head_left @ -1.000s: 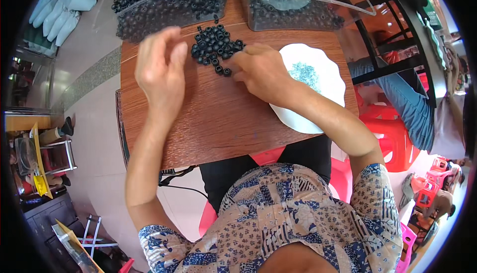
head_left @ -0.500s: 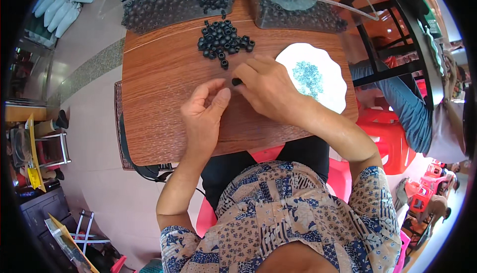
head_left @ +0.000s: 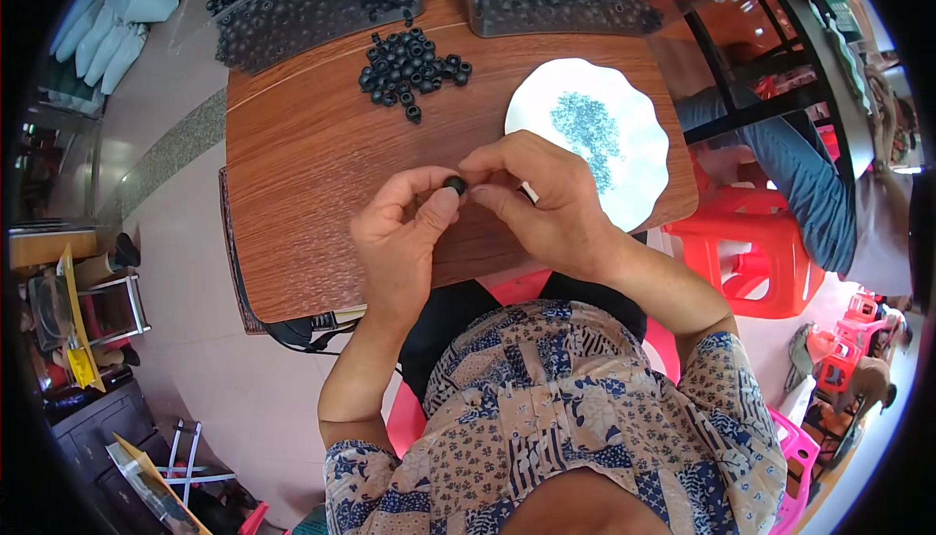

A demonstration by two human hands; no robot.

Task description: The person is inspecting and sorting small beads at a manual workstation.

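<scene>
A small black round piece [head_left: 455,184] sits pinched between the thumb and forefinger of my left hand [head_left: 398,243]. Close against it, my right hand [head_left: 556,199] has its thumb and fingertips drawn together. A dark and white bit shows between that hand's fingers, too small to name. Just beyond my right hand lies a white plate [head_left: 639,111] with a scalloped edge, and a patch of tiny blue-green specks covers its middle. Farther off, a pile of black pieces [head_left: 409,69] with holes in them rests on the wooden table [head_left: 292,174].
Two clear plastic bins, a left one [head_left: 322,14] and a right one [head_left: 556,14], hold many black pieces along the far edge. A red stool [head_left: 746,243] stands on the right, near a seated person's leg [head_left: 795,179] in jeans. White bundles [head_left: 122,9] are at the far left.
My right hand has come nearer, away from the pile, to meet my left. The black piece in its fingers is now in my left hand's pinch. The view has shifted slightly.
</scene>
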